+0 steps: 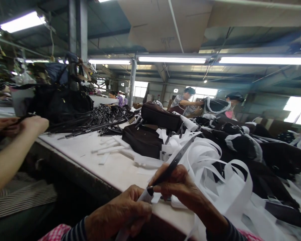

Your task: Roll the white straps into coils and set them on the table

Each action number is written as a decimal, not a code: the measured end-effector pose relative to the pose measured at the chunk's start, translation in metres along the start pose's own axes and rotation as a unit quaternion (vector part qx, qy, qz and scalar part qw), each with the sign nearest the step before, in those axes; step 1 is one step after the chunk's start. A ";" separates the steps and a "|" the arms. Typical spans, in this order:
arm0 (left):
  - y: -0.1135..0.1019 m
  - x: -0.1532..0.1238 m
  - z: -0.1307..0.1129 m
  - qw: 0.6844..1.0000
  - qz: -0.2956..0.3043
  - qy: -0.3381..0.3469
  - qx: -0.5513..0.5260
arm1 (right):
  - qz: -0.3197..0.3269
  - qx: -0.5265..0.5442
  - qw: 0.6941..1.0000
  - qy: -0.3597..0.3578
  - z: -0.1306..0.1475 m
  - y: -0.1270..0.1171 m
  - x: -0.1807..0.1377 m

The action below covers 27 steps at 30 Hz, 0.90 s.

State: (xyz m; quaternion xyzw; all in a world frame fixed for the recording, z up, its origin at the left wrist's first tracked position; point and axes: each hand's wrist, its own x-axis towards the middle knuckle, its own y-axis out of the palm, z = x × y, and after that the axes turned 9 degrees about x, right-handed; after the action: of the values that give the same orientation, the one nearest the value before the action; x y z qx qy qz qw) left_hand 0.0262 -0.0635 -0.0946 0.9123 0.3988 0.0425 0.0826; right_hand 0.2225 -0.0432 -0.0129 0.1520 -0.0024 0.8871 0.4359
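Observation:
My left hand (122, 211), low in the middle, pinches a white strip (145, 195) that lies along or around a strap; which of the two I cannot tell. My right hand (175, 184) is closed on the black strap (176, 161), whose free end with punched holes points up and to the right. A small shiny metal piece (149, 190) shows between my hands, where the black strap meets the white strip. Beside my right hand lies a big loose heap of white ribbon (237, 187).
Dark bags (142, 139) and flat white strips (112, 145) lie on the white table (90, 160). Black straps with metal clips (107, 115) are piled farther left. At left, a co-worker's hands (32, 125) hold something dark. More bags (278, 157) fill the right; people stand behind.

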 end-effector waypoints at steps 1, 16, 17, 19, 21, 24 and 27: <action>0.002 0.000 -0.003 1.000 -0.020 -0.003 0.019 | 0.002 -0.001 1.000 0.001 0.000 -0.001 0.000; 0.009 -0.004 -0.046 0.951 -0.153 0.010 0.268 | -0.084 0.040 0.995 0.024 -0.019 -0.005 0.010; 0.008 -0.004 -0.047 0.952 -0.151 0.013 0.265 | -0.093 0.043 0.995 0.014 -0.016 -0.004 0.013; 0.008 -0.003 -0.051 0.956 -0.144 0.021 0.253 | -0.088 0.024 0.996 -0.015 -0.010 -0.001 0.018; 0.008 -0.001 -0.056 0.964 -0.131 0.033 0.228 | -0.057 -0.015 0.998 -0.036 -0.005 0.006 0.021; 0.007 0.002 -0.060 0.973 -0.106 0.052 0.196 | -0.014 -0.050 0.998 -0.044 0.001 0.014 0.023; 0.005 0.001 -0.062 0.973 -0.108 0.061 0.194 | -0.047 -0.010 0.999 -0.018 0.002 0.012 0.026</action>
State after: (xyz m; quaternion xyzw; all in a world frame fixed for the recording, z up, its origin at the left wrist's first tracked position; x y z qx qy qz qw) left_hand 0.0210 -0.0590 -0.0326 0.8579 0.5002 0.0103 -0.1165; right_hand 0.1988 -0.0312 -0.0026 0.1635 -0.0125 0.8627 0.4783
